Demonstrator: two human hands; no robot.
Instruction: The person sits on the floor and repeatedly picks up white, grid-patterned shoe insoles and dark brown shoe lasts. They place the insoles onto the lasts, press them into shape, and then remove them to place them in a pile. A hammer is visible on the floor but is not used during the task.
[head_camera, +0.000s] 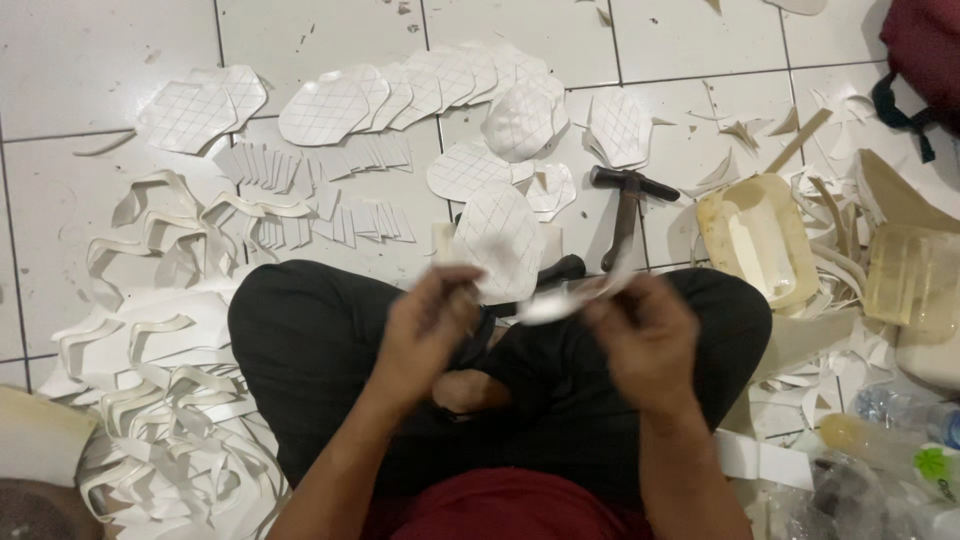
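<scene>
White strip (575, 297), a thin curved piece of cut sheet, blurred by motion, spans the gap between the two hands above the person's crossed legs in black trousers (320, 350); its long axis runs roughly left to right, rising slightly toward the right hand (645, 335). That hand sits just right of the strip, back of the hand facing the camera, fingers curled inward and seemingly pinching the strip's right end, though blur keeps the exact grip from being certain. The left hand (430, 325) lies just left of the strip, also curled closed, its fingertips up near a quilted white panel (497, 240) that stands just behind the strip; whether it grips the strip's other end or the panel I cannot tell. Both hands are about equally near the strip, wrists angled in toward each other, forearms rising from the bottom of the view. Beyond the strip on the tiled floor (90, 60), a dark hammer (625, 205) lies up and to the right, with a yellowish plastic tray (757, 238) further right, rows of quilted oval pieces (400, 95) far behind, and heaps of curved white offcuts (160, 420) well to the left
</scene>
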